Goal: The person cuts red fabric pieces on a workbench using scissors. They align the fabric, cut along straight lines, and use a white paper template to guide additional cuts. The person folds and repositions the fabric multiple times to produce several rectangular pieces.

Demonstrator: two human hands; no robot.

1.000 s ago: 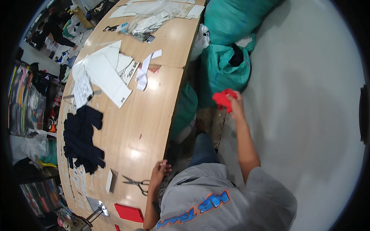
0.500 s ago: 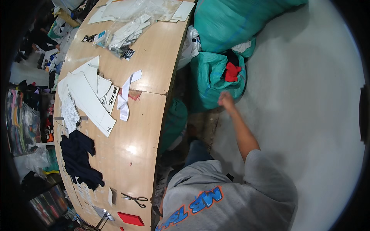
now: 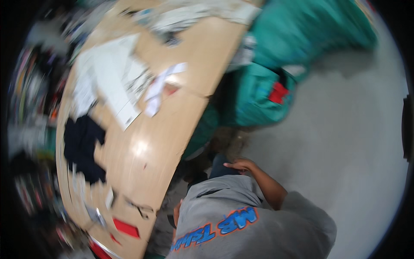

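My right hand (image 3: 241, 165) is beside my thigh, over the dark blue trousers (image 3: 221, 167). Its thumb and fingers look spread, and nothing shows in them. Of my left arm only a sliver of skin (image 3: 176, 212) appears, between the grey shirt (image 3: 276, 228) and the table edge; the fingers there are hidden. Closest to that side on the table lie black-handled scissors (image 3: 140, 208) and a flat red piece (image 3: 126, 227). Ahead of my right hand stands an open green sack (image 3: 258, 101) with red cloth (image 3: 278, 93) at its mouth.
The long wooden table (image 3: 172, 129) runs along my left. It bears white pattern pieces (image 3: 113, 84), a white strip (image 3: 157, 90) and dark navy cloth (image 3: 84, 149). A large full green sack (image 3: 310, 30) lies beyond the open one. Grey floor (image 3: 345, 151) spreads to the right.
My right hand has drawn back from near the open green sack to my thigh. The view has turned and blurred, so the table now slants and the sacks sit further right.
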